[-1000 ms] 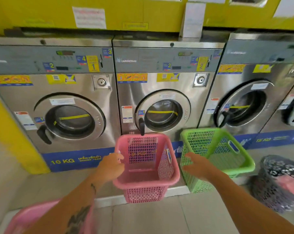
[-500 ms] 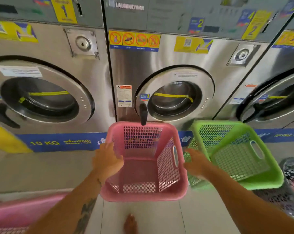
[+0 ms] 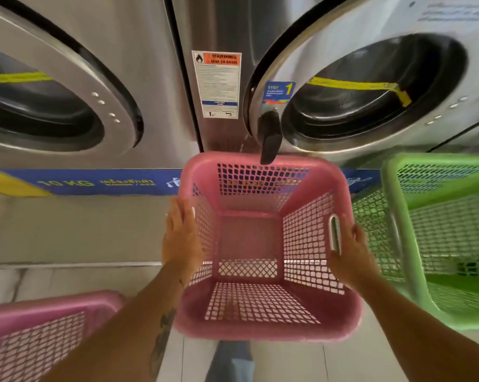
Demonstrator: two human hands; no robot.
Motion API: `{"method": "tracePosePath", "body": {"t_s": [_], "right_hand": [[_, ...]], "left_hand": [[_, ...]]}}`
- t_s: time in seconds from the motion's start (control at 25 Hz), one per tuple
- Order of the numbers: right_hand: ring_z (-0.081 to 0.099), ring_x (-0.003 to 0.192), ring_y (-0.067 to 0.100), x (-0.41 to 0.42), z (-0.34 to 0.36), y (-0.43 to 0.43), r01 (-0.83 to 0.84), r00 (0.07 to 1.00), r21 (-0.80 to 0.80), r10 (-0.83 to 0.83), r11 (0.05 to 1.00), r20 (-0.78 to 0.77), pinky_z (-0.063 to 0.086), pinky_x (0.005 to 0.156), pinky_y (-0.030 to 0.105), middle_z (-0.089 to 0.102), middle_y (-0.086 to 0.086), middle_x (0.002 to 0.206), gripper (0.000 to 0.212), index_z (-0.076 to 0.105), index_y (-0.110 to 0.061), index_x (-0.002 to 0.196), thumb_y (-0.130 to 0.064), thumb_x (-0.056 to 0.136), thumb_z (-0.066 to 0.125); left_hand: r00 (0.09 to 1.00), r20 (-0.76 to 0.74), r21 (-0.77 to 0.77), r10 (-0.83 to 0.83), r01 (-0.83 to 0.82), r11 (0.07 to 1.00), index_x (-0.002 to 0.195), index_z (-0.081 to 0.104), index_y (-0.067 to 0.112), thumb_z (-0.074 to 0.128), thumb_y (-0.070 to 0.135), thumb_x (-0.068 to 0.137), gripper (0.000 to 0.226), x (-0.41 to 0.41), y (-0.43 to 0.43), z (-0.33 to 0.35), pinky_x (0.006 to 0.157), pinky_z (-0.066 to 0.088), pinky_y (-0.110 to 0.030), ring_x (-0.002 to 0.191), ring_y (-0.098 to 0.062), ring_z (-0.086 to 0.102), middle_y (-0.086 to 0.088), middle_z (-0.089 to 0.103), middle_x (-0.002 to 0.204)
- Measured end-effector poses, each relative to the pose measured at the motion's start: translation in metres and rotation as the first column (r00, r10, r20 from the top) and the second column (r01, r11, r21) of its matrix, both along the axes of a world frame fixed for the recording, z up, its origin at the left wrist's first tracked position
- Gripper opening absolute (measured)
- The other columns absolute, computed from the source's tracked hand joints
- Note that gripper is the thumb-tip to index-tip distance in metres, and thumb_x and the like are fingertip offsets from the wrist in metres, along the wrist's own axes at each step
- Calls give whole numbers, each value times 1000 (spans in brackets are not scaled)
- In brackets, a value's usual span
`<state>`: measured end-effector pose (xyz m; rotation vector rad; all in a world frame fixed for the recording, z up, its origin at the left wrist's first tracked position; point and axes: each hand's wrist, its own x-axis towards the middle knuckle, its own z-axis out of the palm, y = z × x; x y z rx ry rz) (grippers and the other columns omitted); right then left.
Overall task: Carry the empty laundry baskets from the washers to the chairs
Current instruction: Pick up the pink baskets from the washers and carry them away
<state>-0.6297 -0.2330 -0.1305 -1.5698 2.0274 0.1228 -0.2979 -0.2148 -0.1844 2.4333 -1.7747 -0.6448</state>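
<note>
Both hands flank the empty pink laundry basket (image 3: pixel 263 244) below the washer door handle (image 3: pixel 270 137): left hand (image 3: pixel 181 238) flat, fingers together; right hand (image 3: pixel 349 252) curled at its rim. The green basket (image 3: pixel 414 216) and second pink basket (image 3: pixel 40 332) are cut off; labels read "WARNING", "10 KG", "STEP 1".

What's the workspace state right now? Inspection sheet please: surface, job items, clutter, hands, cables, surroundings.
Surface: pale tiled floor with a raised step along the washers.
Job's things: pink basket in the centre, empty, standing below a washer door; green basket to its right, tilted, contents unclear; second pink basket at lower left, only partly in view.
Clutter: nothing seen.
Hands: left hand flat against the centre basket's left rim; right hand at its right side beside the handle slot; neither visibly closed on it.
Cables: nothing seen.
Surroundings: two steel front-load washers, doors shut; black door handle hanging over the basket's far rim; warning label between the doors.
</note>
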Motion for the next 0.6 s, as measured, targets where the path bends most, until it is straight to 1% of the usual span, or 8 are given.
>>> {"method": "tracePosePath", "body": {"t_s": [0.08,0.16,0.2,0.32,0.4,0.48,0.52,0.6], "right_hand": [[61,100,46,-3,-5,6,-57,996,-34,54,998,-75,55,74,52,27,13,143,97,11,-32,151,-4,73,61],[62,99,45,-8,-4,12,-117,989,-50,111,992,-95,57,69,52,29,11,144,98,12,-33,151,-6,72,63],[63,97,42,-10,-1,16,-137,986,-52,131,989,-98,57,66,51,31,10,144,98,13,-33,151,-6,71,64],[63,86,32,-18,11,31,-166,984,-77,159,983,-84,56,58,44,47,8,126,97,21,-33,148,-2,68,66],[63,85,32,-27,20,50,-196,979,-73,190,978,-76,56,60,43,53,8,113,96,24,-34,146,1,65,61],[63,92,37,-37,29,75,-231,972,-55,227,971,-66,55,68,44,54,8,110,95,24,-37,145,-1,62,53],[63,96,38,-42,34,89,-243,969,-43,241,969,-57,54,71,44,54,8,110,94,24,-38,144,-3,61,50],[61,101,39,-50,39,118,-259,966,-27,259,965,-28,51,74,43,54,9,112,94,25,-38,144,-5,60,48]], "left_hand": [[1000,9,-16,-19,19,1000,153,2,11,66,-3,71,105,4,2,-3,105,42,-51,140,-43,23,-19,1,160],[999,-19,-4,-26,26,1000,153,2,13,65,-5,71,105,7,4,-1,105,43,-50,141,-41,23,-17,0,160],[999,-30,-8,-21,21,1000,153,4,14,66,-4,71,105,9,8,2,102,45,-50,138,-41,29,-16,4,160],[999,-53,-53,-1,-2,999,146,18,16,67,-2,66,96,7,31,16,78,56,-48,108,-40,56,-12,29,145],[997,-74,-119,-3,-6,993,141,30,15,61,-1,71,78,1,64,29,67,56,-45,91,-38,61,-9,39,134],[992,-123,-194,27,-51,980,136,40,15,54,0,78,61,-7,101,40,66,55,-44,87,-37,61,-5,45,126],[989,-145,-210,39,-70,975,134,42,16,52,-1,78,59,-11,121,43,66,55,-45,87,-35,60,-4,46,122],[985,-168,-205,45,-79,976,134,43,17,53,-6,70,70,-20,161,45,67,55,-41,87,-30,60,-2,47,116]]}}
